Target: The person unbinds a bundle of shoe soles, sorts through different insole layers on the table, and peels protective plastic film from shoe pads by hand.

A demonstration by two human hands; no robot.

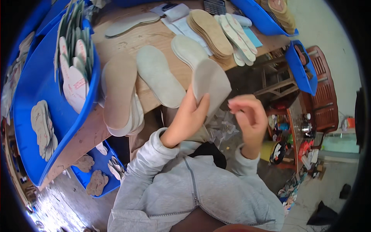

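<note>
A grey-beige insole (pixel 216 83), bent into a curve, is gripped near its lower left edge by my left hand (pixel 191 116). To the right of it, apart from the insole, hovers my right hand (pixel 251 116), its fingers loosely curled with a gap inside and nothing visible in them. Just behind the held insole lies a small stack of light grey insoles (pixel 187 50). A pale grey insole (pixel 158 73) rests on the table left of my left hand. Farther left, a pile topped by a brown insole (pixel 119 89) overhangs the table's near edge.
On the wooden table (pixel 154 33) are a tan insole stack (pixel 210 33), white printed insoles (pixel 239 36), papers and a calculator (pixel 215 7). A large blue bin (pixel 27 147) holding insoles stands left. Another blue bin (pixel 79 179) sits lower. Scraps (pixel 224 125) lie below the table.
</note>
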